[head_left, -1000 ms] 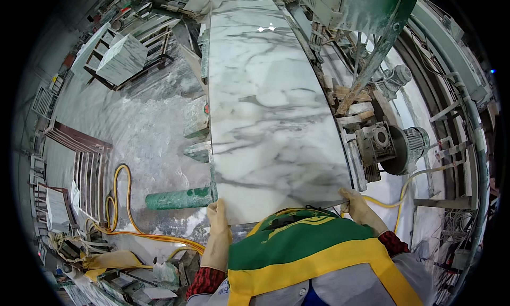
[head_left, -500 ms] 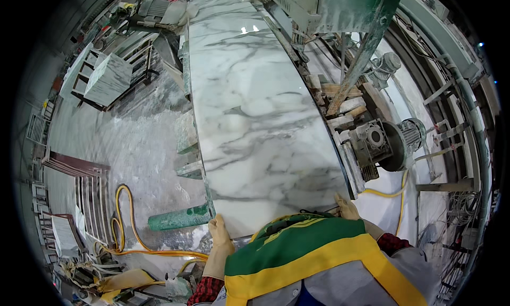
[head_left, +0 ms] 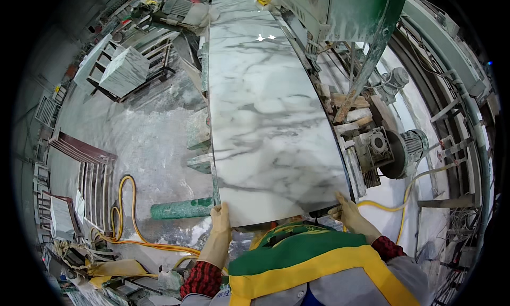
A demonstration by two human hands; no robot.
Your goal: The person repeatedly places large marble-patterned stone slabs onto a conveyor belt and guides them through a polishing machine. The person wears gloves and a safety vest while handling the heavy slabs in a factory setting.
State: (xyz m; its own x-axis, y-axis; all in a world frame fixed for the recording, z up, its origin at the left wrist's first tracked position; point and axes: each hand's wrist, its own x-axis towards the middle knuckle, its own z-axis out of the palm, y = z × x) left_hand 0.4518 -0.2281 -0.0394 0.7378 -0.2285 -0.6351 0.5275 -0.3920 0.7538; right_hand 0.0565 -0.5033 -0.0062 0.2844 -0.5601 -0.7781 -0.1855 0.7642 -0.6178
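A long, polished white marble slab (head_left: 271,147) with grey veins stretches away in front of me. My left hand (head_left: 220,219), in a pale beige glove, is closed on its near left corner; the fingers below the edge are hidden. At the near right corner, my right hand (head_left: 348,214), gloved alike, grips the slab's edge with its fingers bent. Between my hands the near edge of the slab lies just beyond my green apron (head_left: 297,250) with yellow trim, partly covered by it.
Left of the slab are a green roller (head_left: 181,209), a looped yellow hose (head_left: 125,200), slatted racks (head_left: 85,152) and a marble-faced block (head_left: 125,71). Along its right side stand a motor with gearbox (head_left: 390,152) and a green machine frame (head_left: 366,14).
My view has shifted, so the slab and floor sit further right. More of my right hand and forearm shows, and a gap appears between slab and apron. Both hands stay at the corners.
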